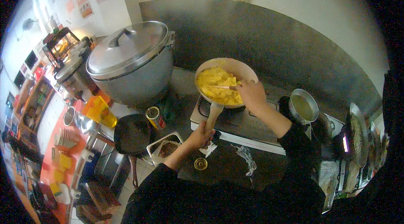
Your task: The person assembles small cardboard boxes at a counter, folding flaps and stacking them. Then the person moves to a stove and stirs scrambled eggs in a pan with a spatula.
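Note:
A light-coloured frying pan [246, 69] is over the stove [263, 128], tilted somewhat, with yellow scrambled egg [215, 80] inside. My left hand [198, 137] is closed round the pan's pale handle [213, 116]. From the right, my right hand [251, 94] grips a thin wooden-looking utensil [227, 87] whose far end is in the egg; that end is buried, so its exact kind does not show.
A big lidded pot [130, 64] stands at the back left. Before it are a tin can [155, 117], a dark square pan [132, 133], a yellow pouch [101, 111] and a white-rimmed container [166, 148]. A small saucepan [304, 107] with liquid is on the right.

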### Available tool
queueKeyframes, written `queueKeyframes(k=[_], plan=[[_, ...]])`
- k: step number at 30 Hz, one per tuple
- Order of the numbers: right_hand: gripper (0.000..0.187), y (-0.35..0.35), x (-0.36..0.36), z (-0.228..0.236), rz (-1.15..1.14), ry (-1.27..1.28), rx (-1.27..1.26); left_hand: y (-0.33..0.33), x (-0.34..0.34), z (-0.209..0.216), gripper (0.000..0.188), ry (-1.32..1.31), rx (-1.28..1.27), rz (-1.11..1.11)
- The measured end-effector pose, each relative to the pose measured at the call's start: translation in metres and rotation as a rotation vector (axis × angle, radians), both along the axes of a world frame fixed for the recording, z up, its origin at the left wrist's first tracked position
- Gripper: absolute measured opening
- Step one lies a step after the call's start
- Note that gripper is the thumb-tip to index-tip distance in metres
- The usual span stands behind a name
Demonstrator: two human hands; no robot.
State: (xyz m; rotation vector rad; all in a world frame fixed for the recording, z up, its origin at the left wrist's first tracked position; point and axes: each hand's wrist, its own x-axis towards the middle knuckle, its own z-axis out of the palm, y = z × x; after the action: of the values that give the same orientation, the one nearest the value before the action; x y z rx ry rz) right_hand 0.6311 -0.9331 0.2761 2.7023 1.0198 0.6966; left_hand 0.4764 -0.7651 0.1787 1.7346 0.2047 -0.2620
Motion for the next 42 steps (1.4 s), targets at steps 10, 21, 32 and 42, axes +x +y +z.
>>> queueKeyframes(k=[10,21,32,42], plan=[[0.013,-0.068,0.08,0.04,0.051,-0.25,-0.513,0.0,0.006,-0.005,0.042,0.088,-0.18,-0.005],[0.014,-0.046,0.055,0.006,0.118,0.065,-0.197,0.0,0.007,-0.012,0.052,0.031,-0.09,-0.041],[0.017,-0.009,0.073,-0.006,-0.042,0.028,-0.12,0.005,0.016,-0.034,0.045,0.086,-0.273,-0.04],[0.018,-0.026,0.114,0.031,-0.347,0.287,-0.034,0.006,0.024,-0.053,0.052,0.063,-0.331,-0.037]])
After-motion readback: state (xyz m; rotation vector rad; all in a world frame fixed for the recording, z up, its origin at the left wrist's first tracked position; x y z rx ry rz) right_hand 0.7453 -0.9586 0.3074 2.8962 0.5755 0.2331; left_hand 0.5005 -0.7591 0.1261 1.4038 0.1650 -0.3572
